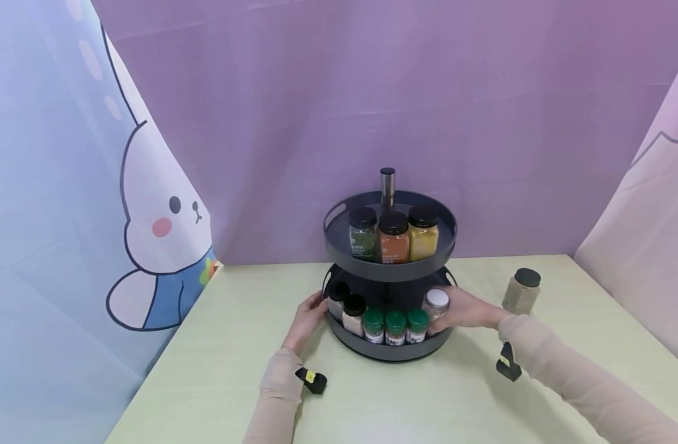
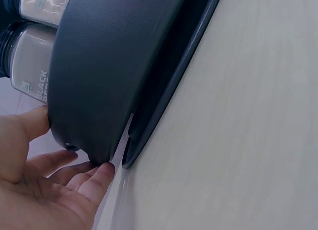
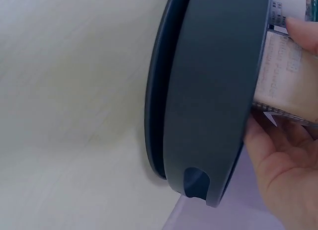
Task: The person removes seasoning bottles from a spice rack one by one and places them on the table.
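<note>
A dark grey two-tier turntable rack (image 1: 391, 351) stands on the table. At the left of its lower tray, my left hand (image 1: 305, 320) grips the rim, thumb at the upper edge and fingertips on the outer wall (image 2: 109, 81). On the right side, my right hand (image 1: 469, 307) holds a white-lidded spice jar (image 1: 437, 300), thumb in front and fingers behind. In the right wrist view this jar (image 3: 283, 76) holds pale powder and sits just inside the rim. Beside it in the lower tray are three green-capped jars (image 1: 395, 322) and two black-lidded jars (image 1: 353, 314).
Three black-lidded spice jars (image 1: 393, 240), green, orange and yellow, stand on the upper tray around the metal post (image 1: 387, 185). Another black-lidded jar (image 1: 520, 293) stands on the table (image 1: 383, 407) to the right. A purple curtain (image 1: 394, 92) hangs behind.
</note>
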